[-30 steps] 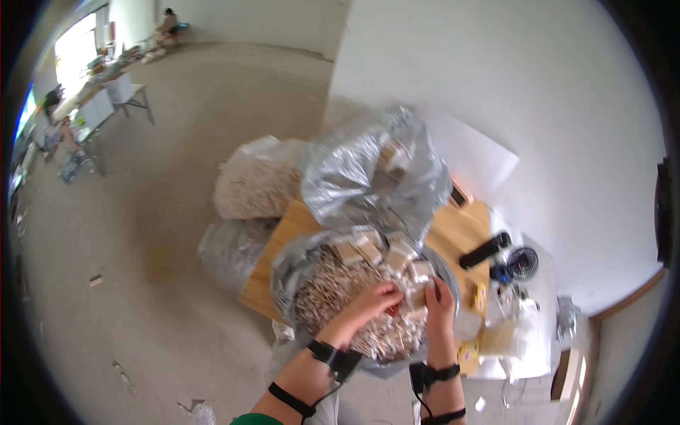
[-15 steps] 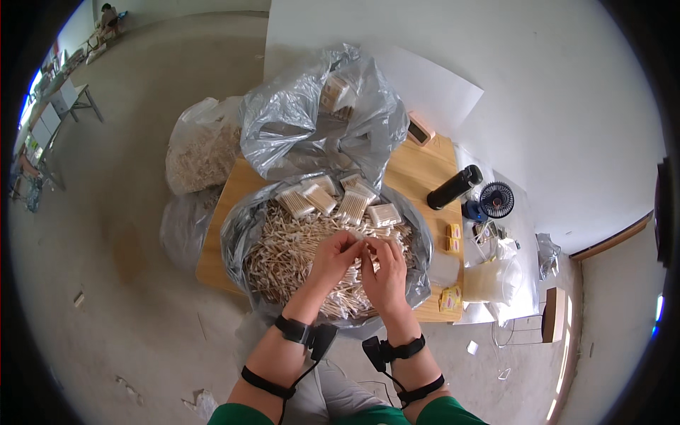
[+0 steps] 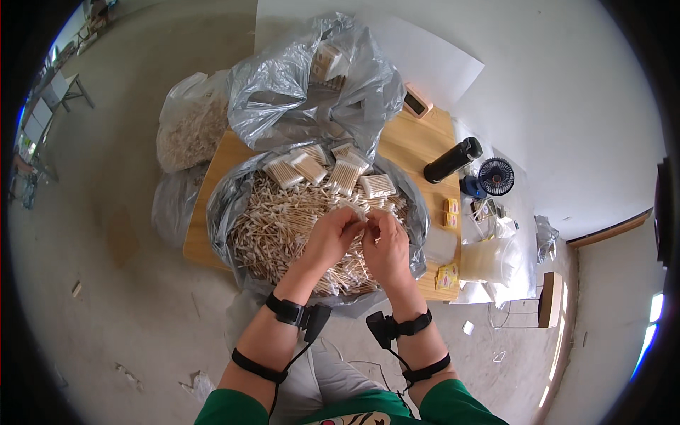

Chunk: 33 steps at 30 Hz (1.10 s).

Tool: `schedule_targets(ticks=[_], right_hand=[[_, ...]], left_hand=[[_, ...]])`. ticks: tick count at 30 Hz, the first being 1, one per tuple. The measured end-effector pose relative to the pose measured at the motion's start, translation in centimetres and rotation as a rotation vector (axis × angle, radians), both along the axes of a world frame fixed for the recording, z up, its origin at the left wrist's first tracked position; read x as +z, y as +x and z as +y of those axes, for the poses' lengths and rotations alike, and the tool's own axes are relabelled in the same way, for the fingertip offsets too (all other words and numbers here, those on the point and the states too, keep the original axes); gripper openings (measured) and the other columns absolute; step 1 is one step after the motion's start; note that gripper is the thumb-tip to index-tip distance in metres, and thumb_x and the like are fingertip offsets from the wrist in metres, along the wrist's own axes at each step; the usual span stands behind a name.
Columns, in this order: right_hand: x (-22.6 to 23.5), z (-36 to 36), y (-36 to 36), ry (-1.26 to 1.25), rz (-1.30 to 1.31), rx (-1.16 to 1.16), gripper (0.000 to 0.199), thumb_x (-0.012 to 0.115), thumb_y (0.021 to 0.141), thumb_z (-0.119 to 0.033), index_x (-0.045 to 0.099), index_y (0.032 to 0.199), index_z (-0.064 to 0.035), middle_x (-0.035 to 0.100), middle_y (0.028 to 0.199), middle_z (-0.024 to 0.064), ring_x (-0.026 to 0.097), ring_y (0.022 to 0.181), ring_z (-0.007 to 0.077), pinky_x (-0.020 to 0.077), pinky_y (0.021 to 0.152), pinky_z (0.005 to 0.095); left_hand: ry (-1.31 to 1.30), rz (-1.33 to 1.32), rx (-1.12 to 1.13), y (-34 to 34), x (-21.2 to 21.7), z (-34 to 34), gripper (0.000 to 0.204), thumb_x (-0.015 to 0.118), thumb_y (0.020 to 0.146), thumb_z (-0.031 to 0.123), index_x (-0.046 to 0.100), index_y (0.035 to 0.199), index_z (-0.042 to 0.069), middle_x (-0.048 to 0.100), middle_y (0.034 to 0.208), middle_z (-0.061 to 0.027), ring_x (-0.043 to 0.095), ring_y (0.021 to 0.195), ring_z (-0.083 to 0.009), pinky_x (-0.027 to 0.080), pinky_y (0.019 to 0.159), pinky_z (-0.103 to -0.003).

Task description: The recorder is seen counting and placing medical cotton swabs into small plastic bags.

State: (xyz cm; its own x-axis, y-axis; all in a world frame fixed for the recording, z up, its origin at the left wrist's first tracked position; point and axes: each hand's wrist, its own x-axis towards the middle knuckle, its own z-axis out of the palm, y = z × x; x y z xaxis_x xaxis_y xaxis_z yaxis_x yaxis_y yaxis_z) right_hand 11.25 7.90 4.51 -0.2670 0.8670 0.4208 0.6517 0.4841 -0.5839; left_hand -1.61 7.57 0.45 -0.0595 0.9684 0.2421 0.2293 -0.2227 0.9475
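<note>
My left hand point(image 3: 331, 235) and my right hand point(image 3: 387, 248) meet over a large heap of loose cotton swabs point(image 3: 273, 227). Fingers of both are pinched together, tip to tip. Something pale and small may be between them, but the fingers hide most of it. The swabs fill a wide round container lined with a grey plastic bag point(image 3: 221, 212). On the heap's far side lie several clear packs of cotton swabs point(image 3: 343, 176), with another pack point(image 3: 377, 185) at the right.
A silvery plastic bag point(image 3: 248, 99) holding packs stands behind on the wooden table point(image 3: 202, 234). At the right are a black bottle point(image 3: 453, 160), a small fan point(image 3: 496, 176), yellow packets point(image 3: 447, 276) and a translucent tub point(image 3: 485, 261). Filled bags point(image 3: 190, 127) stand at the left.
The whole view has shifted, so the table and heap sit higher in the picture. Both hands stay together over the swabs, fingers still pinched.
</note>
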Motion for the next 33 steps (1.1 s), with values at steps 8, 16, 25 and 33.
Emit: schedule_targets(ticks=[8, 16, 25, 33], right_hand=[[-0.8, 0.0, 0.9, 0.133, -0.001, -0.001, 0.022, 0.058, 0.072, 0.008, 0.049, 0.089, -0.0016, 0.057, 0.078, 0.0152, 0.057, 0.07, 0.0341, 0.0464, 0.06, 0.04], [-0.5, 0.3, 1.6, 0.084, 0.117, -0.079, 0.034, 0.06, 0.076, 0.004, 0.048, 0.107, 0.0007, 0.056, 0.079, 0.0138, 0.056, 0.068, 0.0263, 0.0467, 0.061, 0.0358], [-0.6, 0.7, 2.5, -0.221, 0.32, -0.282, 0.015, 0.056, 0.083, 0.002, 0.055, 0.097, 0.0006, 0.063, 0.091, 0.0108, 0.063, 0.076, 0.0186, 0.0512, 0.065, 0.0322], [-1.7, 0.6, 2.1, -0.702, 1.238, 0.038, 0.017, 0.052, 0.086, 0.005, 0.054, 0.102, 0.0014, 0.063, 0.099, 0.0113, 0.064, 0.086, 0.0188, 0.0558, 0.074, 0.0315]], left_hand=[[0.062, 0.093, 0.028, 0.4, 0.3, -0.5, 0.011, 0.063, 0.08, 0.011, 0.057, 0.078, 0.001, 0.06, 0.073, -0.0159, 0.058, 0.071, -0.0355, 0.045, 0.06, -0.04], [0.024, 0.072, -0.03, 1.2, 1.1, -0.3, 0.011, 0.063, 0.08, 0.009, 0.056, 0.082, 0.0, 0.059, 0.074, -0.0137, 0.058, 0.068, -0.0302, 0.045, 0.059, -0.036], [0.368, -0.031, -0.023, 1.1, 1.0, 0.1, 0.015, 0.066, 0.078, 0.008, 0.052, 0.082, 0.003, 0.057, 0.079, -0.0087, 0.057, 0.071, -0.0254, 0.044, 0.059, -0.033], [-0.177, -0.767, -0.012, -0.3, -0.4, 0.6, 0.03, 0.068, 0.083, 0.022, 0.058, 0.101, 0.0, 0.058, 0.084, -0.0021, 0.051, 0.071, -0.0067, 0.041, 0.06, -0.022]])
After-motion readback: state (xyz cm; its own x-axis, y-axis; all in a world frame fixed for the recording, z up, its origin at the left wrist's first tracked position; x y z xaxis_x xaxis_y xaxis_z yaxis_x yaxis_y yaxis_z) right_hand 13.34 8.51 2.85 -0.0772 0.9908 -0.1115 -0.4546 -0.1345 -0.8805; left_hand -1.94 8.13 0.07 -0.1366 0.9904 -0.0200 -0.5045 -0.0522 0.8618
